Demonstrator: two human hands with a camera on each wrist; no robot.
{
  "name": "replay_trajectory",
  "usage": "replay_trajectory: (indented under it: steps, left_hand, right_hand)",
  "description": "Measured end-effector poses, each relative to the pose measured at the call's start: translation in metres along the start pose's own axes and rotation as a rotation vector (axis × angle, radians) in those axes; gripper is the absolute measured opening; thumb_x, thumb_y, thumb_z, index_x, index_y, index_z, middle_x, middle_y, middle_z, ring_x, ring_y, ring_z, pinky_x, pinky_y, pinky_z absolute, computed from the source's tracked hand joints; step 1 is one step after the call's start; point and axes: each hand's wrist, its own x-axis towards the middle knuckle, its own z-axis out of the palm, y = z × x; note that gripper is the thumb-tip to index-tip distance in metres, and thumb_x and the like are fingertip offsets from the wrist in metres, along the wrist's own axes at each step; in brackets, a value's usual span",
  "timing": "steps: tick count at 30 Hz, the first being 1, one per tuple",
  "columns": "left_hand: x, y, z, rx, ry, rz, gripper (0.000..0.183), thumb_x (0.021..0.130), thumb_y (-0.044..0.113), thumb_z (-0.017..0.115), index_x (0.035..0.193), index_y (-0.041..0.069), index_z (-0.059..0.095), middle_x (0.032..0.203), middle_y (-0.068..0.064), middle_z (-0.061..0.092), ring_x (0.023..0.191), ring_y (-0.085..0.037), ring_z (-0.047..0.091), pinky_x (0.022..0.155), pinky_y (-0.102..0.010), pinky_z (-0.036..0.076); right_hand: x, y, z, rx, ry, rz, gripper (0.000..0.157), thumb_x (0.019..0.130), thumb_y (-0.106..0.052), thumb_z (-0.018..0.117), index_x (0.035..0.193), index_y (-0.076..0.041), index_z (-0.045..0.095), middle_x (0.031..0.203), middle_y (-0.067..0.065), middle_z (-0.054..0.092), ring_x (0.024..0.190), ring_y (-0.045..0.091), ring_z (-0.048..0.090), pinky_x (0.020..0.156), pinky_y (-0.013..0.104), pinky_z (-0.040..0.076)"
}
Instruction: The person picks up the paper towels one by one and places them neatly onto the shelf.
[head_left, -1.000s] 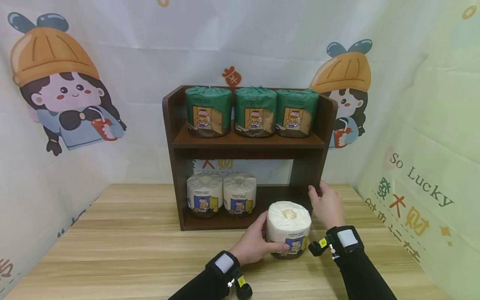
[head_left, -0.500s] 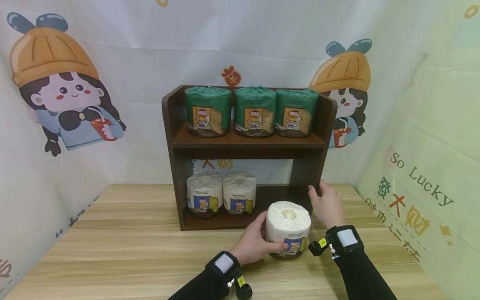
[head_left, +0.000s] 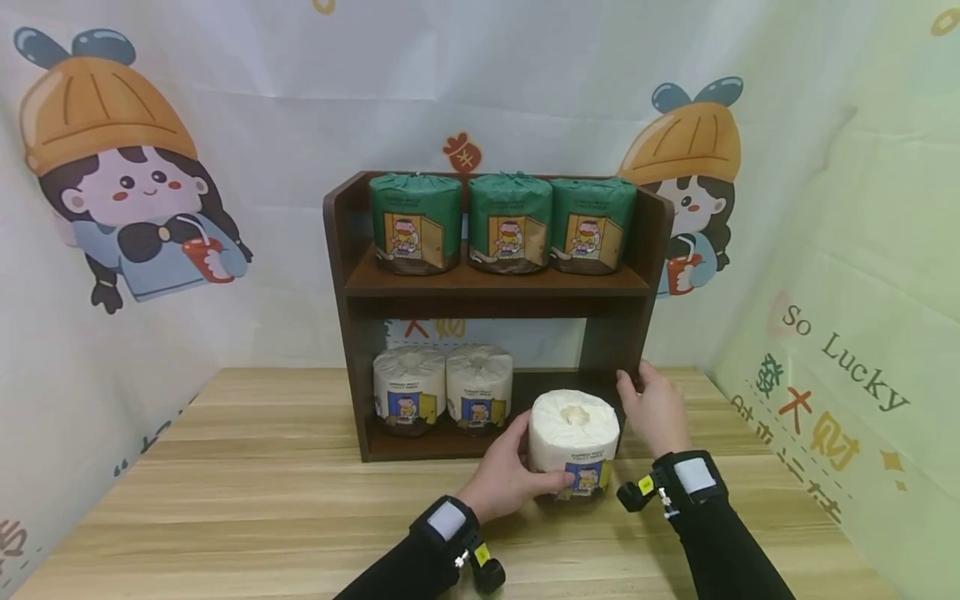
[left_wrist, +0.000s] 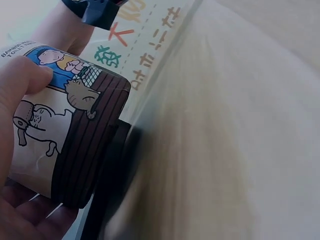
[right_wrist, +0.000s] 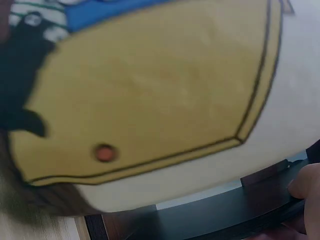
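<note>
My left hand [head_left: 504, 477] grips a white-wrapped toilet paper roll [head_left: 574, 425] from its left side, thumb across the printed front. The roll is upright in front of the lower right of a dark brown two-tier shelf [head_left: 495, 305]. In the left wrist view the thumb [left_wrist: 35, 72] presses the picture, with fingers curled behind the roll's dark base. My right hand [head_left: 658, 415] pinches the shelf's right side panel [right_wrist: 210, 215] between thumb and fingers. The roll's yellow printed door fills most of the right wrist view.
Two white toilet rolls [head_left: 409, 392] stand on the lower tier at the left. Three green-wrapped rolls [head_left: 510, 223] line the upper tier. The shelf stands on a wood-grain table [head_left: 247, 492], backed and flanked by printed cloth [head_left: 292, 167].
My left hand has lifted the toilet paper roll slightly and moved it a little toward the shelf. The right hand stays at the side panel.
</note>
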Motion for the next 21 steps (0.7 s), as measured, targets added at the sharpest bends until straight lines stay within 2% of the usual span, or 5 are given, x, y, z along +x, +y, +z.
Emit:
replay_trajectory:
  steps: [5,13,21]
  left_hand:
    - [0.005,0.001,0.0,-0.01,0.021,-0.003,0.095,0.074,0.033,0.088,0.15,0.025,0.032,0.134,0.012,0.049,0.114,-0.007,0.051,0.096,-0.037,0.047]
    - [0.011,-0.003,0.002,-0.009,0.044,-0.007,0.094,0.076,0.031,0.088,0.151,0.02,0.032,0.136,0.003,0.049,0.117,-0.014,0.05,0.099,-0.044,0.045]
    - [0.012,-0.003,0.003,-0.011,0.099,-0.077,0.102,0.075,0.034,0.088,0.15,0.007,0.024,0.136,-0.01,0.045,0.12,-0.023,0.046,0.102,-0.049,0.042]
  right_hand:
    - [-0.001,0.0,0.0,-0.013,0.001,0.006,0.027,0.104,-0.024,0.053,0.117,-0.001,0.062,0.112,0.024,0.066,0.096,0.037,0.063,0.074,0.054,0.056]
    - [0.0,0.0,0.001,-0.018,0.031,-0.021,0.026,0.103,-0.024,0.054,0.113,-0.001,0.062,0.107,0.024,0.068,0.094,0.037,0.063,0.073,0.054,0.055]
    - [0.002,0.003,0.0,-0.017,0.064,-0.06,0.023,0.101,-0.023,0.056,0.106,-0.001,0.063,0.103,0.024,0.069,0.09,0.037,0.064,0.07,0.054,0.054]
